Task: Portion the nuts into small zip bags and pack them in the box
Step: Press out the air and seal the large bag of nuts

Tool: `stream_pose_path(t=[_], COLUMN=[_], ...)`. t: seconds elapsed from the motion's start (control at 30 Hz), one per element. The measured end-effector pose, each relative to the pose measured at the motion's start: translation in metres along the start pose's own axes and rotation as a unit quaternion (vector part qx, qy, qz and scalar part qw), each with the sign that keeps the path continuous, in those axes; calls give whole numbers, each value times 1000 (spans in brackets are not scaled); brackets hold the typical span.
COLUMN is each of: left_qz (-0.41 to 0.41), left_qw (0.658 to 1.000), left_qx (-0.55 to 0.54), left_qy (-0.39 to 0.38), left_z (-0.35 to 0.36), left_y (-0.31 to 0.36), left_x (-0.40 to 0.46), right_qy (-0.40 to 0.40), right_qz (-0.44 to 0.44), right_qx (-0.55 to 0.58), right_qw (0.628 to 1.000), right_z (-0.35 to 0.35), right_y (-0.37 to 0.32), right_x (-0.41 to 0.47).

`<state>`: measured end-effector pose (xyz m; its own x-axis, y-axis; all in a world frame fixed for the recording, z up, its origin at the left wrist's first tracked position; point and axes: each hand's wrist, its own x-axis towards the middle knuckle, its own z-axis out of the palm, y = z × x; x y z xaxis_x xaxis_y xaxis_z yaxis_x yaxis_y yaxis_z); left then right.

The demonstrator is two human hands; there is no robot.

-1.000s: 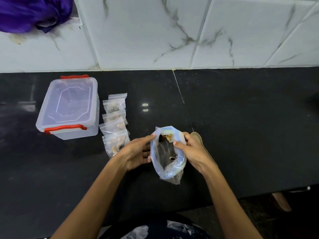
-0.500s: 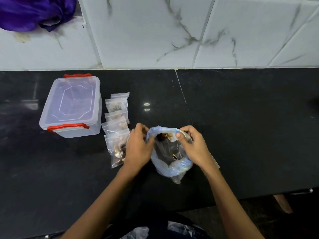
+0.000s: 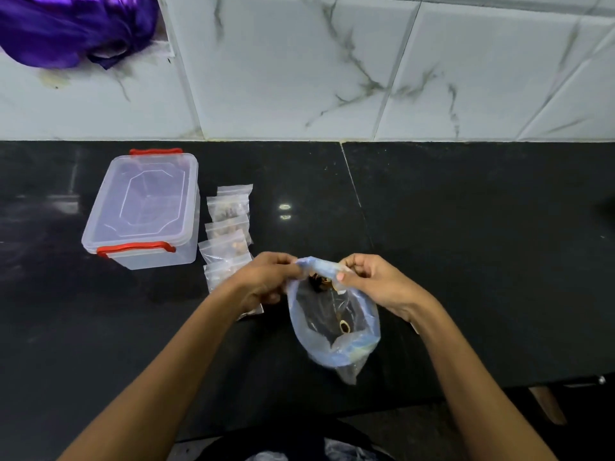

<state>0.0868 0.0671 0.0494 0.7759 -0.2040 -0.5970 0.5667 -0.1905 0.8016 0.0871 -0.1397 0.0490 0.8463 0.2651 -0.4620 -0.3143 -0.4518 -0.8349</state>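
Note:
A bluish clear plastic bag (image 3: 332, 334) with a few nuts inside lies on the black counter in the middle. My left hand (image 3: 266, 281) pinches the bag's top edge on the left, and my right hand (image 3: 372, 281) pinches it on the right. Several small zip bags of nuts (image 3: 228, 227) lie in a row just left of my left hand, the nearest partly hidden under it. A clear plastic box (image 3: 146, 207) with red latches and its lid on stands further left.
A purple cloth (image 3: 73, 28) hangs at the top left against the marble-tiled wall (image 3: 332, 68). The counter's front edge (image 3: 499, 385) runs close to my body, with plastic showing below it at the bottom.
Both hands have drawn the bag's mouth from wide open to nearly closed, lifting its top edge away from me. My left hand moved from the bag's side up to its rim.

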Motion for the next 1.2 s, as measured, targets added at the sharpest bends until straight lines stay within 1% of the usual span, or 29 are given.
stream_pose_path(t=[0.03,0.1,0.17,0.23,0.3,0.33,0.4,0.47,0.5,0.57,0.6,0.67,0.73,0.77,0.8,0.83,0.87,0.9,0.93,0.97,1.0,1.03,1.07,1.1,1.13,1.2], left_qz=[64,163,210,231,244,248,259,264,260,255,262,280,282,282,279,271,250,214,164,114,74,53,55,75,101,149], left_qw=[994,961,941,933,922,912,895,891,896,906,905,892,881,879,882,889,900,915,931,941,949,956,959,955,941,898], left_qx=[73,192,234,243,259,274,296,285,271,250,251,275,287,280,265,245,224,201,185,185,190,187,177,173,184,217], left_qy=[49,110,126,128,153,175,213,233,236,229,224,226,249,262,272,277,279,276,268,258,240,221,216,229,263,352], left_z=[1,4,7,10,14,17,24,30,31,29,28,28,31,31,32,30,28,25,22,21,20,22,24,27,27,27], left_y=[1,3,6,9,10,9,8,4,3,1,0,-1,-2,-2,-2,-2,-3,-5,-8,-11,-15,-19,-23,-25,-26,-23], left_x=[2,1,-3,-6,-8,-9,-10,-10,-10,-10,-11,-11,-12,-11,-11,-12,-14,-17,-21,-24,-27,-29,-31,-32,-33,-34], right_qy=[-9,-33,-15,40,89,105,141,189,200,204,208,235,262,264,259,248,226,203,186,172,161,159,172,195,234,312], right_qz=[10,31,18,-33,-68,-73,-77,-86,-95,-112,-113,-117,-131,-138,-139,-128,-102,-61,-11,26,45,48,42,25,10,-11], right_qx=[-14,-9,-48,-106,-167,-212,-318,-365,-368,-351,-346,-353,-364,-362,-334,-278,-195,-113,-66,-51,-41,-30,-25,-37,-67,-134], right_qw=[1000,999,999,993,980,969,934,908,903,907,908,898,884,884,895,919,949,971,980,983,985,986,984,980,970,941], right_z=[0,0,-1,0,4,8,21,31,35,36,36,36,40,42,42,40,36,32,28,26,25,26,28,31,32,33], right_y=[0,-2,-6,-10,-14,-16,-20,-20,-20,-20,-20,-22,-26,-26,-27,-27,-28,-27,-26,-24,-20,-14,-12,-10,-10,-10], right_x=[-1,-2,-3,-5,-7,-8,-12,-15,-16,-17,-17,-17,-14,-12,-12,-13,-15,-19,-25,-30,-34,-34,-35,-35,-34,-32])
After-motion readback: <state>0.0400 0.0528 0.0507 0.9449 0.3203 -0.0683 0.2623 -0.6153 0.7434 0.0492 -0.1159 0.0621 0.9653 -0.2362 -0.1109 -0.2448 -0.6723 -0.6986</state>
